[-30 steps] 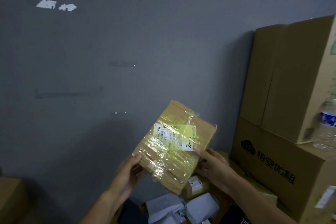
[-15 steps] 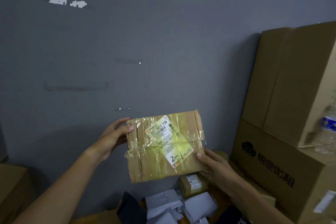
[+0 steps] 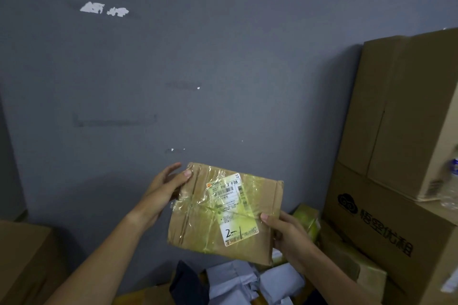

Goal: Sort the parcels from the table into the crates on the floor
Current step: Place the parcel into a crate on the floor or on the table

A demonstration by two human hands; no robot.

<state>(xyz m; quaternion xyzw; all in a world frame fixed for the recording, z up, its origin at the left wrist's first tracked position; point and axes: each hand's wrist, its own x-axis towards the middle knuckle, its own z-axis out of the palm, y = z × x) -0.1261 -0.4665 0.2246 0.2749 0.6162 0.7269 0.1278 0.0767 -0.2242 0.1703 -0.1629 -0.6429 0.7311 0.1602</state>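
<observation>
Taped parcel (image 3: 223, 215) between grips — L hand (image 3: 166, 187) top-left corner, R hand (image 3: 285, 233) lower-right edge, both clasping it.

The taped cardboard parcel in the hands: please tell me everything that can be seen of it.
The parcel is a flat brown cardboard box, wrapped in glossy clear tape with a yellowish tint. A white shipping label with barcodes and handwritten "2-1" faces the camera. It is held up in the air, slightly tilted, before the grey wall. The left hand grips its upper left corner; the right hand holds its right edge.
</observation>
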